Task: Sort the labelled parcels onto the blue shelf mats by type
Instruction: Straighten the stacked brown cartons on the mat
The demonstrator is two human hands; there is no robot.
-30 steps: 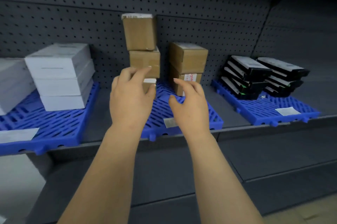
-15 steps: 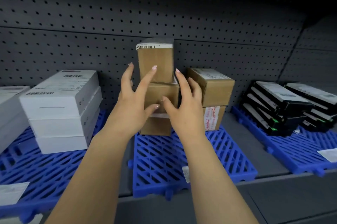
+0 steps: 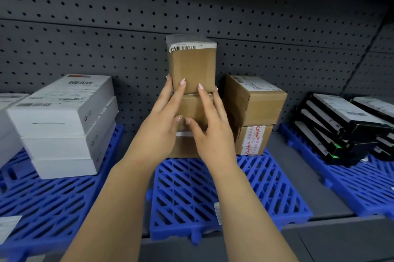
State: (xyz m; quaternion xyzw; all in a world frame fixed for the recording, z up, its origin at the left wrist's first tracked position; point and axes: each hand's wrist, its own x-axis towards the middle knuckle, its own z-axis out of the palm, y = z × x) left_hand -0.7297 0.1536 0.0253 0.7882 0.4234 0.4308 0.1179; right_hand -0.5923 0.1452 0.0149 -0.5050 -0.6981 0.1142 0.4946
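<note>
Three brown cardboard parcels stand stacked at the back of the middle blue mat (image 3: 191, 197). The top parcel (image 3: 193, 68) carries a white barcode label. My left hand (image 3: 162, 127) and my right hand (image 3: 211, 131) lie side by side on the stack's front. Their straight fingers press on the middle parcel (image 3: 191, 108), and the fingertips reach the lower edge of the top one. The bottom parcel (image 3: 183, 148) is partly hidden behind my hands. Just to the right stand two more brown parcels (image 3: 255, 102), stacked.
White boxes (image 3: 64, 121) are stacked on the left blue mat (image 3: 42, 208). Black flat boxes (image 3: 341, 127) lean in rows on the right blue mat (image 3: 362, 187). A grey pegboard wall (image 3: 85, 27) closes the shelf behind everything.
Both hands moved forward and up from above the mat's front to the stack of three brown parcels and now press on it. The view has come closer to the shelf.
</note>
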